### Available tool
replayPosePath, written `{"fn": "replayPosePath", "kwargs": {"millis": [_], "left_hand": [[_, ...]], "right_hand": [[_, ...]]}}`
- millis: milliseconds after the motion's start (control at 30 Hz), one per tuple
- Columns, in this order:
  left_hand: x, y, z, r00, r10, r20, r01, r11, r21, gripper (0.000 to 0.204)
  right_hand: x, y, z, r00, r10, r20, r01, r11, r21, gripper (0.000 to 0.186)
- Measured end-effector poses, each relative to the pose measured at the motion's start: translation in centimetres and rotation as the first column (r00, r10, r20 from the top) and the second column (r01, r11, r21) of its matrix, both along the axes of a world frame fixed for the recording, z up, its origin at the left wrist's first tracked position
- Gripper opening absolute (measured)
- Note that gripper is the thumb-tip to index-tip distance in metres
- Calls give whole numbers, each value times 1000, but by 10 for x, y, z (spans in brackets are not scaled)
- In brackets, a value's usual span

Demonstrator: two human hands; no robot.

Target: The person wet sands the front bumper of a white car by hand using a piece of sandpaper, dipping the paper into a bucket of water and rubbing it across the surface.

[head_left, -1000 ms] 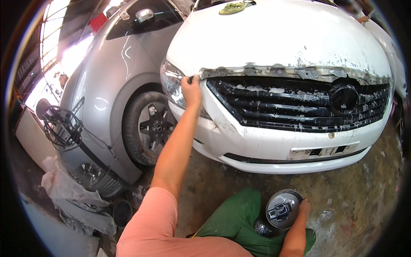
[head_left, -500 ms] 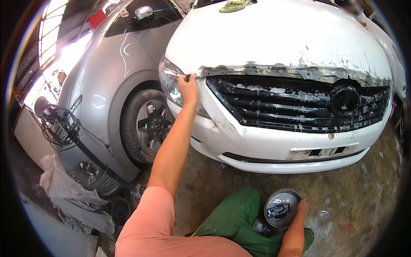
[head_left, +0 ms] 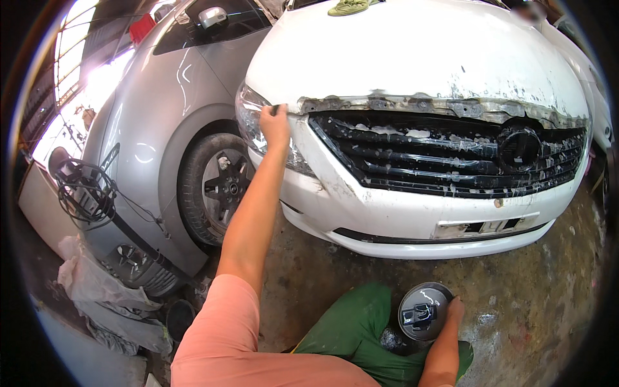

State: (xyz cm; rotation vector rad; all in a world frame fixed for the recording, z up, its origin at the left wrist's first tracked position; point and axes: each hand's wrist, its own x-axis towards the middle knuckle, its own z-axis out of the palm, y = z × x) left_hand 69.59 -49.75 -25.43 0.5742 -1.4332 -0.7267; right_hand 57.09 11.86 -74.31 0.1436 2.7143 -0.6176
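Up at the white car's front corner, my left hand (head_left: 276,126) grips a small dark piece (head_left: 276,109) against the upper edge of the clear headlight (head_left: 249,109). Beside it are the black, white-speckled grille (head_left: 419,161) and a grimy, scuffed strip (head_left: 406,103) along the hood's front edge. Low at the right, my right hand (head_left: 455,309) grips the rim of a round dark container (head_left: 425,332). Blackish rectangular pieces (head_left: 419,315) lie in liquid inside it.
A silver car (head_left: 138,142) stands close at the left, behind a black pole with coiled cable (head_left: 84,193). Crumpled grey-white sheeting (head_left: 109,303) and a dark bucket (head_left: 180,319) sit at lower left. A green cloth (head_left: 348,8) rests on the white hood (head_left: 412,51). Wet, stained concrete surrounds the bumper.
My left hand has shifted a little left and upward along the headlight's edge, still holding the dark piece. My right hand and the container have moved very slightly left and upward.
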Motion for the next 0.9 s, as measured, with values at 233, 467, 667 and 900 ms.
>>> {"fn": "replayPosePath", "kwargs": {"millis": [233, 467, 667, 900], "left_hand": [[4, 25, 30, 938, 8, 346, 94, 956, -277, 26], [19, 16, 63, 775, -26, 632, 363, 836, -411, 22], [17, 11, 54, 852, -100, 515, 385, 785, -485, 19], [19, 2, 49, 820, -21, 572, 372, 778, -506, 22]], "right_hand": [[-2, 8, 4, 993, -115, 15, 116, 991, -66, 56], [-6, 11, -10, 995, -36, -93, 37, 999, 10, 48], [-5, 9, -14, 991, -104, -82, 101, 994, -30, 53], [1, 4, -22, 989, -134, -65, 129, 989, -77, 62]]}}
